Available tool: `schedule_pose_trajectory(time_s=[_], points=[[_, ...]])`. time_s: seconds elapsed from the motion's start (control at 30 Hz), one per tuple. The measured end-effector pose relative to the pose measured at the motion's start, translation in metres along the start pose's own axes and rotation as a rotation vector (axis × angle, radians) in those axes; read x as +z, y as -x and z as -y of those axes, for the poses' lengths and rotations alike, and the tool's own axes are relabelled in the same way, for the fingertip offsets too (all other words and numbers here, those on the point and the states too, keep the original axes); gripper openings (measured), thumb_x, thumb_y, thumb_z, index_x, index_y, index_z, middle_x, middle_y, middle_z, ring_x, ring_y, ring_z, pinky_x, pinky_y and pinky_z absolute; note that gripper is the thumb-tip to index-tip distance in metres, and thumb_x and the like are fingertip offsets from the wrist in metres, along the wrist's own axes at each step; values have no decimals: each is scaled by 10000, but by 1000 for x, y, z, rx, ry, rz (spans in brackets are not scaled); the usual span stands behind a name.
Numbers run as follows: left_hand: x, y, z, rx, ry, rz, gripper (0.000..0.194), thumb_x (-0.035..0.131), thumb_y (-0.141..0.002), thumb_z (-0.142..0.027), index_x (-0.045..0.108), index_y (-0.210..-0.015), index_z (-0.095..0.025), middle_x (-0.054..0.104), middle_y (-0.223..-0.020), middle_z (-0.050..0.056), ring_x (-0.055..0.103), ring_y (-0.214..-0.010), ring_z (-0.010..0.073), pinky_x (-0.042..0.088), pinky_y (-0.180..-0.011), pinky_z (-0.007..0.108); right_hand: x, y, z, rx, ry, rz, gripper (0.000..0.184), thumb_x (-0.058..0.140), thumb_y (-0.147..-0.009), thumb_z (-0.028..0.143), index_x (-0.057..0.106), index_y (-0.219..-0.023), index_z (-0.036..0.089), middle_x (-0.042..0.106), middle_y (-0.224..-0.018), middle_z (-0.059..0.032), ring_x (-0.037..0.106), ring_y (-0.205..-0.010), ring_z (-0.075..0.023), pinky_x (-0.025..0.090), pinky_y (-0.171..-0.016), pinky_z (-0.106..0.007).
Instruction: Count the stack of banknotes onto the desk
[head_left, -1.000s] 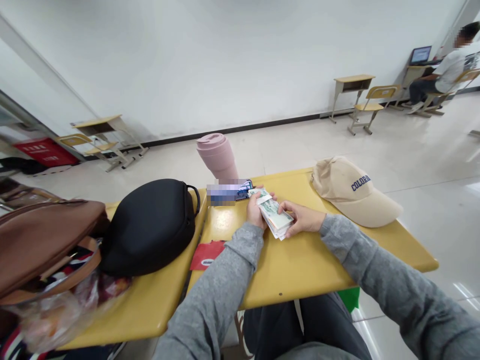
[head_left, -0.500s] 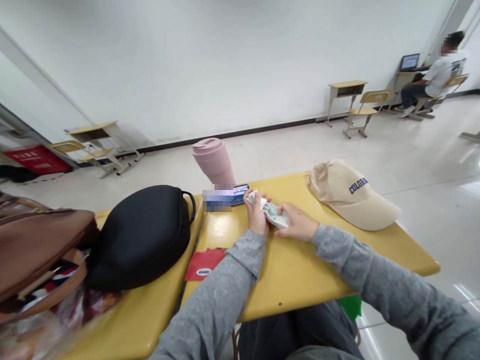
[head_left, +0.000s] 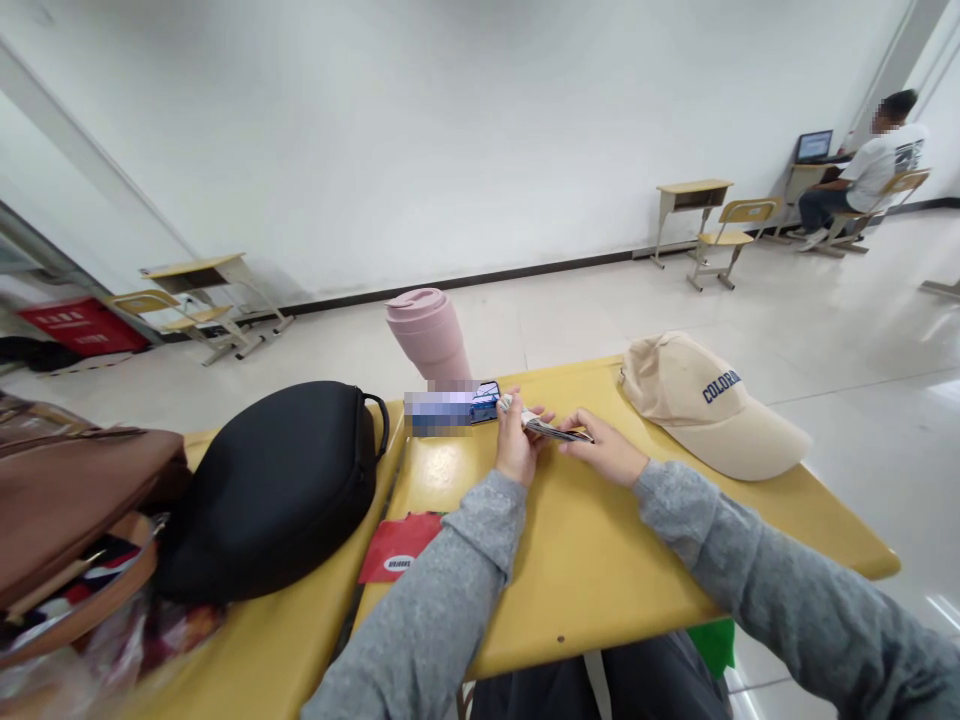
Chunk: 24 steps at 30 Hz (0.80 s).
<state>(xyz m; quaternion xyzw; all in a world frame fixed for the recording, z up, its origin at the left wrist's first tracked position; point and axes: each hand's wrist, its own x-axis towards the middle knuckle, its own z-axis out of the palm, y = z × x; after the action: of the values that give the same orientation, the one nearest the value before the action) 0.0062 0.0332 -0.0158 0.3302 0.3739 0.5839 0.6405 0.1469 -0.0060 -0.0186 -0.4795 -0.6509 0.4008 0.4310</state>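
A stack of banknotes [head_left: 556, 432] is held above the yellow desk [head_left: 585, 560], seen almost edge-on. My left hand [head_left: 517, 448] is closed around its left end. At the other end, the thumb and fingers of my right hand [head_left: 609, 455] pinch the notes. Just beyond my left hand lies a phone [head_left: 485, 402] with a lit screen, partly blurred out. Behind that stands a pink lidded cup [head_left: 431, 335]. A red packet [head_left: 399, 548] lies by my left forearm, which covers part of it.
A beige cap [head_left: 697, 405] rests at the desk's right side. On the adjoining left desk are a black rounded case [head_left: 277, 490] and a brown bag [head_left: 82, 490]. Farther off, a seated person [head_left: 870, 175] faces a laptop [head_left: 814, 146]; other desks and chairs stand along the wall.
The banknotes have tilted from showing their printed face to nearly edge-on, with both hands still on them. My view has shifted slightly, so the scene sits a little lower.
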Motion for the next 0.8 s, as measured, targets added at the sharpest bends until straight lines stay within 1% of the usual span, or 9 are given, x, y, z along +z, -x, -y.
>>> schedule_pose_trajectory(time_s=[0.1,0.23,0.3,0.37,0.47,0.53,0.67,0.73,0.8], points=[[0,-1,0,-4,25,-53,517,568,-714,-588,429,-1126,-310,572,-812,-3,635,-669,148,474,-558,242,0,4,2,-122,93,66,368,671,-682,342,550,-998,197,586,-1018,-44,522,-936,-215,388,-831,-387],[-2,-2,-3,-44,136,-100,445,540,-734,-563,448,-1047,-261,568,-726,-2,620,-616,163,487,-586,287,-3,6,3,-309,165,169,786,807,-525,386,480,-1220,220,479,-1280,-107,439,-1181,-280,313,-1001,-460],[-3,-1,-6,-72,208,-104,406,518,-747,-541,460,-1011,-238,567,-692,6,612,-593,174,492,-597,311,-5,6,3,-385,158,228,907,833,-479,366,435,-1283,230,426,-1340,-117,395,-1241,-283,287,-1042,-455],[-3,1,-8,-87,265,-105,377,504,-755,-525,471,-981,-226,578,-687,20,610,-583,188,495,-602,333,-6,6,5,-437,131,254,902,829,-499,308,422,-1302,241,405,-1365,-111,371,-1272,-274,282,-1061,-443],[0,6,-12,-103,332,-111,342,478,-775,-515,482,-949,-221,590,-693,33,617,-597,203,501,-621,367,-5,5,5,-437,60,188,705,746,-621,205,462,-1265,236,462,-1326,-104,434,-1231,-256,341,-1028,-431],[3,9,-15,-144,372,-133,343,471,-781,-522,490,-939,-219,589,-691,28,617,-599,204,504,-640,385,-3,4,4,-409,-5,149,626,686,-680,163,463,-1262,225,494,-1304,-108,492,-1179,-244,398,-979,-416],[7,14,-21,-184,394,-107,454,440,-776,-593,518,-987,-199,599,-705,38,619,-603,221,506,-649,425,2,5,2,-409,-91,181,723,680,-672,126,383,-1323,232,435,-1379,-117,522,-1152,-229,451,-919,-382],[7,16,-24,-182,392,-78,475,427,-778,-607,527,-1003,-200,602,-702,43,629,-639,234,508,-663,441,3,6,3,-425,-84,171,714,653,-685,117,371,-1329,238,408,-1403,-115,537,-1124,-219,468,-889,-371],[7,18,-26,-179,360,-50,494,439,-760,-632,534,-1006,-214,606,-703,46,635,-670,254,507,-665,466,3,7,5,-423,-18,117,657,603,-711,104,393,-1318,244,429,-1384,-106,565,-1050,-203,486,-838,-361]])
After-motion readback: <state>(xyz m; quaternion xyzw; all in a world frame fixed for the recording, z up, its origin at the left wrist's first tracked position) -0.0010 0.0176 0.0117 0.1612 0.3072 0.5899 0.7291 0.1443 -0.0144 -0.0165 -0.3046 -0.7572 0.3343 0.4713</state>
